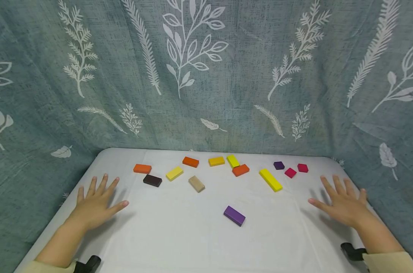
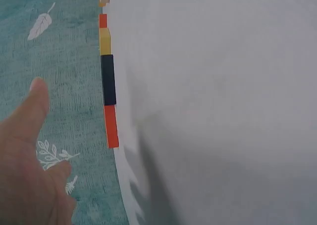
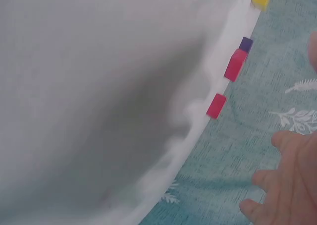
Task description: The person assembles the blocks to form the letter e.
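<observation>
My left hand [image 1: 94, 206] is spread over the left side of the white table, holding nothing, its shadow on the cloth beside it. Nearest to it lie a black block [image 1: 152, 180] and an orange block [image 1: 142, 168]. On the right side my right hand [image 1: 346, 204] is likewise spread with nothing in it. Two small red blocks [image 1: 290, 173] and a dark purple block [image 1: 279, 165] lie beyond its fingertips. A long yellow block [image 1: 270, 180] rests farther left of that hand. Closer to the front, a purple block [image 1: 234, 215] lies alone between the hands.
Along the back lie an orange block [image 1: 191, 162], a pale yellow block [image 1: 174, 173], a beige block [image 1: 196, 184] and a golden block [image 1: 216, 161]. Another orange block [image 1: 240, 170] touches a bright yellow one [image 1: 232, 161]. A green leaf-patterned curtain [image 1: 240, 76] surrounds the white tabletop [image 1: 172, 239].
</observation>
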`<state>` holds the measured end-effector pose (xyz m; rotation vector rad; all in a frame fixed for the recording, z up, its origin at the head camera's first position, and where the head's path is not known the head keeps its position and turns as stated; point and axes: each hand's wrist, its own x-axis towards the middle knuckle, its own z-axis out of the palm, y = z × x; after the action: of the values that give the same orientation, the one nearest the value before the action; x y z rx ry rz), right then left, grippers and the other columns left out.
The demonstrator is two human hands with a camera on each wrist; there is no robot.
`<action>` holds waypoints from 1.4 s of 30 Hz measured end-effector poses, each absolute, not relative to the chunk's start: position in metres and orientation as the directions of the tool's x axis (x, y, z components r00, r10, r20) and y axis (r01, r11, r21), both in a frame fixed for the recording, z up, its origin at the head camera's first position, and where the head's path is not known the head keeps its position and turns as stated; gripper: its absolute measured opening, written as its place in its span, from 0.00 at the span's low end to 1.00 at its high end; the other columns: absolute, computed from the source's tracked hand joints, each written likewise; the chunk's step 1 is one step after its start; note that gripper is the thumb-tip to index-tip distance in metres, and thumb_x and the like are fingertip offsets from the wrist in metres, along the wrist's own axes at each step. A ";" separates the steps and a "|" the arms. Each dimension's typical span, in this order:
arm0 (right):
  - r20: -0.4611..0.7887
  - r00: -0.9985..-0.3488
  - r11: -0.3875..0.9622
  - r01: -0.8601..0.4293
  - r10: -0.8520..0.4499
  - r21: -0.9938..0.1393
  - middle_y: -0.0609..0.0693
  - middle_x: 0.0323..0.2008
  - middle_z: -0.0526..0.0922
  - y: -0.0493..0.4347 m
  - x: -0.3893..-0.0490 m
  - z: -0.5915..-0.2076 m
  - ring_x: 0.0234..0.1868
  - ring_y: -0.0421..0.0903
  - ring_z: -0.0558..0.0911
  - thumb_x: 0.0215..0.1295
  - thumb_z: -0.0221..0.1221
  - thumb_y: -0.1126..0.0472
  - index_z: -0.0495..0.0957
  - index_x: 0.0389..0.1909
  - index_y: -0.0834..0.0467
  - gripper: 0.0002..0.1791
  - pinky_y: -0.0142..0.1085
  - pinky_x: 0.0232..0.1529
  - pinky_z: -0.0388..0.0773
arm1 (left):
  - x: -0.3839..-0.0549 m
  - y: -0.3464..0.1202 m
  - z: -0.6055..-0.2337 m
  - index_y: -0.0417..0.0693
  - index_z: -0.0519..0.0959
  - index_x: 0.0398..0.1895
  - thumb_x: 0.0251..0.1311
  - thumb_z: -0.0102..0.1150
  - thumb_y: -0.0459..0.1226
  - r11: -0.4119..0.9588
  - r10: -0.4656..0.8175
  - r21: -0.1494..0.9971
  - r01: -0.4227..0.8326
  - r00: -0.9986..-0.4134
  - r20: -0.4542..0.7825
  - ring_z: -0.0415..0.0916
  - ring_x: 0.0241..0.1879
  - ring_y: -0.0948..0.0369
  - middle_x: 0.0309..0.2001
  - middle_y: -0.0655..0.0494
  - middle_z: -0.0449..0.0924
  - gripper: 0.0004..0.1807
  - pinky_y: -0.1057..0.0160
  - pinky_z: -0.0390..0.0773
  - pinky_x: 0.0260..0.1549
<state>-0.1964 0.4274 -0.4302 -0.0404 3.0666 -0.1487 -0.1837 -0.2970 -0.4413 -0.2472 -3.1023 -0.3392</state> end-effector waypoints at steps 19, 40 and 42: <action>-0.021 -0.991 0.982 -0.128 -0.132 -0.139 0.70 0.77 0.32 0.379 -0.208 -0.426 0.73 0.76 0.33 0.64 0.48 0.24 0.33 0.81 0.50 0.57 0.78 0.58 0.23 | -0.193 -0.248 -0.436 0.52 0.51 0.81 0.63 0.47 0.70 0.948 0.216 0.226 0.223 -0.975 0.055 0.27 0.76 0.35 0.79 0.38 0.37 0.51 0.28 0.22 0.64; -0.026 -0.982 0.965 -0.179 -0.188 -0.192 0.69 0.77 0.37 0.341 -0.224 -0.423 0.74 0.75 0.37 0.63 0.50 0.24 0.44 0.81 0.54 0.56 0.75 0.62 0.24 | -0.222 -0.189 -0.439 0.55 0.52 0.81 0.63 0.50 0.69 0.922 0.287 0.252 0.295 -0.955 0.070 0.32 0.77 0.37 0.80 0.42 0.41 0.50 0.31 0.26 0.67; -0.027 -0.982 0.965 -0.181 -0.189 -0.191 0.69 0.77 0.37 0.338 -0.225 -0.425 0.74 0.74 0.37 0.63 0.50 0.24 0.44 0.81 0.53 0.56 0.75 0.62 0.24 | -0.226 -0.183 -0.439 0.56 0.51 0.81 0.63 0.49 0.69 0.922 0.296 0.243 0.301 -0.953 0.061 0.31 0.77 0.39 0.80 0.43 0.40 0.50 0.31 0.27 0.67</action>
<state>-0.2255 0.3383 -0.4247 -0.2888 3.0693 -0.2926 -0.2256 -0.1830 -0.4392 -0.4747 -3.0573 -0.3928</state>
